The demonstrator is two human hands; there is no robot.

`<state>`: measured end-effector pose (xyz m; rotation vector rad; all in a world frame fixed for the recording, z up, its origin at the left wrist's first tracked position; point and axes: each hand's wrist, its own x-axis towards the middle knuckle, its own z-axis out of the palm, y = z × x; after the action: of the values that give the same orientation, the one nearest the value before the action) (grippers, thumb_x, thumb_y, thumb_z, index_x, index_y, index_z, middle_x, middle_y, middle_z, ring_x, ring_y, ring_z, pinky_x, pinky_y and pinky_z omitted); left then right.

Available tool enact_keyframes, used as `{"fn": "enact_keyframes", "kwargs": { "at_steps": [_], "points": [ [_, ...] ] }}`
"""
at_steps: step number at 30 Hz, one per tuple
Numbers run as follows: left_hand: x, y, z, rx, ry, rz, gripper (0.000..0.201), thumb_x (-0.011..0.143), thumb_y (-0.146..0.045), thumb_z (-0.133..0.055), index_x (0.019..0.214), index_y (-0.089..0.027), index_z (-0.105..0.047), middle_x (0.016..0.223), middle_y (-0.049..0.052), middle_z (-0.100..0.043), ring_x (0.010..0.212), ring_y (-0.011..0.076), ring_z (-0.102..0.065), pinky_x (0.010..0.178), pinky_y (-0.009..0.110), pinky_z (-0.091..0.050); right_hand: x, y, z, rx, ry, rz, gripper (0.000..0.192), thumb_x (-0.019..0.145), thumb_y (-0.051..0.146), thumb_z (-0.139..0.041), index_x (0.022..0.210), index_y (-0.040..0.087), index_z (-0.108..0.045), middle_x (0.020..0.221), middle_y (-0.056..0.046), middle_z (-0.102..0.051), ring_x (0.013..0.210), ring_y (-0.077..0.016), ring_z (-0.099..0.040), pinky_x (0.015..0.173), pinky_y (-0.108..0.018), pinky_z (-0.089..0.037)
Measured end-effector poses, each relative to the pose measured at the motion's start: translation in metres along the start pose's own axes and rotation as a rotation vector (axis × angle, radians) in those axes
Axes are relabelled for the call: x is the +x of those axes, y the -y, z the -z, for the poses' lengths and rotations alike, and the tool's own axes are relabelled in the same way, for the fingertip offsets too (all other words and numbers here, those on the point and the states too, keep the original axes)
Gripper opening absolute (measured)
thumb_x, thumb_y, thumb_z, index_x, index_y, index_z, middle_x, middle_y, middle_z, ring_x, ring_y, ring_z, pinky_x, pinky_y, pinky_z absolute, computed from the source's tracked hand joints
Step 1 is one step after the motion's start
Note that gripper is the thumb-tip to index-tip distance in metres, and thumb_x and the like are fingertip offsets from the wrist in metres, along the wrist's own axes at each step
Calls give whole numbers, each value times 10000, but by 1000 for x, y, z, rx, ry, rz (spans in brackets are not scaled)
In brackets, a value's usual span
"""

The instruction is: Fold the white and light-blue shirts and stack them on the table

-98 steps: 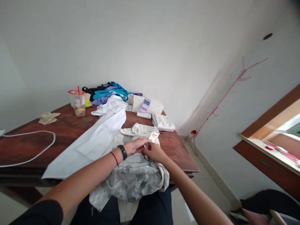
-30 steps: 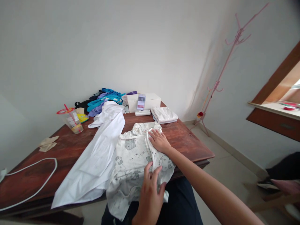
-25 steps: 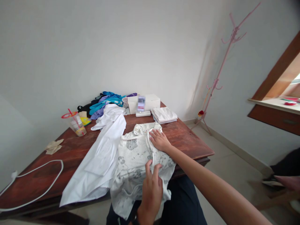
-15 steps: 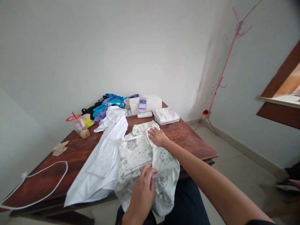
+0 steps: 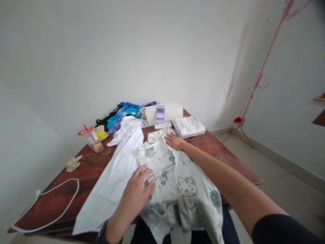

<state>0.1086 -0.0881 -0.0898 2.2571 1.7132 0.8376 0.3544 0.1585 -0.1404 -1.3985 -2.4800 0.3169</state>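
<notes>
A pale garment printed with cartoon cats (image 5: 177, 183) lies spread across the near edge of a dark wooden table (image 5: 228, 159), its lower part hanging over the edge toward the person's lap. The left hand (image 5: 138, 191) presses on the garment's near left side, fingers loosely curled, with a small fold of the cloth bunched against the fingertips (image 5: 149, 179); whether that fold is pinched or only pushed cannot be told. The right hand (image 5: 175, 140) rests flat and open, palm down, on the garment's far end near the collar, gripping nothing.

Just left of the garment, and partly under its edge, a long white shirt (image 5: 119, 169) stretches from the near edge toward the far side of the table. Beyond the right hand stand a white box (image 5: 170, 110) and, just right of it, a stack of folded white cloth (image 5: 189, 127). A heap of blue and purple clothes (image 5: 124, 113) sits at the far left by the wall, with a plastic cup with a red straw (image 5: 93, 140) near it. A white cable (image 5: 48, 206) loops over the near left of the table, and a pink coat stand (image 5: 264, 71) rises at the far right.
</notes>
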Motion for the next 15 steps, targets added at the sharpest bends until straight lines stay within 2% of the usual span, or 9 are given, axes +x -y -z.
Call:
{"fn": "enact_keyframes", "kwargs": {
  "at_steps": [2, 3, 5, 7, 9, 11, 13, 15],
  "points": [
    [21, 21, 3, 12, -28, 59, 332, 914, -348, -566, 1200, -224, -679, 1431, 135, -540, 1274, 327, -579, 1117, 510, -446, -1, 1, 4, 7, -38, 16, 514, 1060, 425, -361, 1520, 227, -481, 1638, -73, -359, 1539, -284, -248, 1229, -455, -241],
    [33, 30, 5, -5, -25, 92, 347, 905, -357, -574, 1203, -210, -674, 1440, 147, -519, 1195, 323, -627, 1081, 510, -475, -4, 3, 6, 13, -68, 26, 503, 1056, 404, -375, 1502, 210, -503, 1633, -83, -367, 1536, -278, -257, 1226, -444, -248],
    [54, 45, 7, -94, 24, 146, 368, 882, -365, -610, 1202, -192, -667, 1423, 155, -512, 1000, 275, -694, 980, 474, -543, -16, 9, 11, 39, -144, 56, 474, 1043, 361, -404, 1446, 168, -562, 1603, -108, -413, 1527, -271, -278, 1223, -421, -255],
    [71, 51, 7, -220, 101, 207, 367, 849, -350, -658, 1178, -186, -669, 1380, 143, -533, 885, 220, -693, 857, 395, -591, -33, 17, 12, 91, -217, 103, 448, 1031, 345, -425, 1381, 138, -615, 1540, -128, -495, 1497, -267, -338, 1213, -394, -277],
    [83, 50, 4, -353, 165, 325, 393, 823, -324, -694, 1192, -193, -651, 1365, 132, -533, 830, 186, -675, 714, 318, -601, -51, 25, 11, 162, -254, 175, 428, 1034, 353, -422, 1324, 136, -650, 1445, -132, -586, 1408, -253, -459, 1174, -365, -337],
    [89, 44, 0, -509, 166, 487, 492, 812, -296, -715, 1281, -219, -587, 1368, 126, -517, 743, 141, -646, 597, 263, -571, -65, 30, 7, 222, -264, 249, 400, 1042, 344, -405, 1259, 154, -680, 1342, -124, -648, 1280, -237, -562, 1113, -357, -400],
    [90, 36, -3, -680, 81, 612, 616, 809, -244, -720, 1379, -243, -486, 1280, 109, -555, 683, 106, -614, 561, 226, -538, -71, 31, 2, 252, -271, 297, 366, 1039, 331, -417, 1206, 163, -697, 1259, -122, -676, 1186, -237, -603, 1063, -369, -436],
    [90, 30, -5, -820, -26, 669, 692, 800, -193, -726, 1420, -251, -424, 1120, 71, -607, 671, 99, -603, 564, 200, -510, -72, 30, -1, 261, -286, 320, 334, 1026, 330, -455, 1182, 162, -699, 1224, -131, -679, 1145, -251, -610, 1037, -392, -452]
  ]
}}
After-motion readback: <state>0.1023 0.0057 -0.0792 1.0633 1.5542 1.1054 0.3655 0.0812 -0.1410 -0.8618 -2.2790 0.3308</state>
